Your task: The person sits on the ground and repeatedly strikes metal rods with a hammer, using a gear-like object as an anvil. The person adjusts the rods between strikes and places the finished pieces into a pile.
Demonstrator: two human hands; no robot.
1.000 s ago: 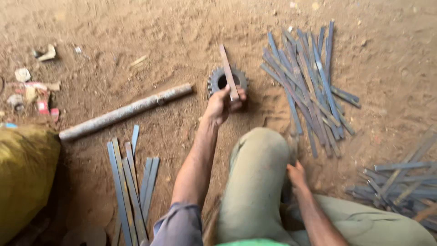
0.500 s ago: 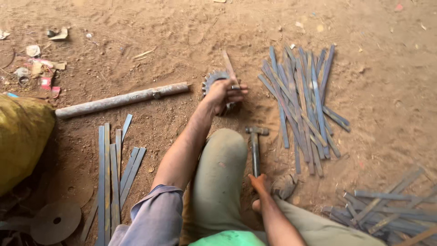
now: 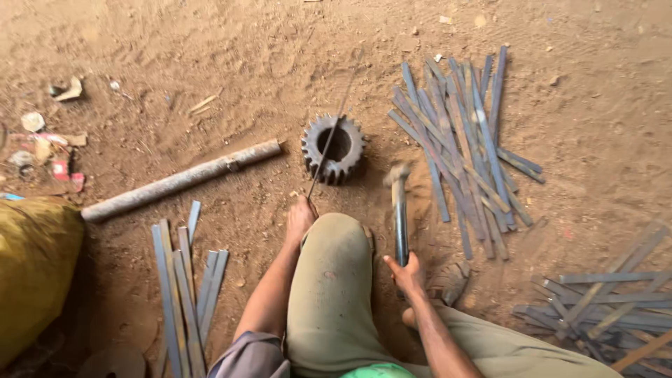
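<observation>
Here, at the far left, a yellow sack [image 3: 31, 269] lies on the dirt, with a grey pipe [image 3: 180, 180] and a few flat metal strips [image 3: 183, 280] just beside it. The left hand [image 3: 299, 218] is closed around a thin strip [image 3: 329, 136] that slants up across a toothed gear [image 3: 334, 148] on the ground. The right hand [image 3: 406, 274] grips a hammer [image 3: 399, 210] by the handle, its head near the gear. Right of that lies a pile of strips [image 3: 462, 140].
</observation>
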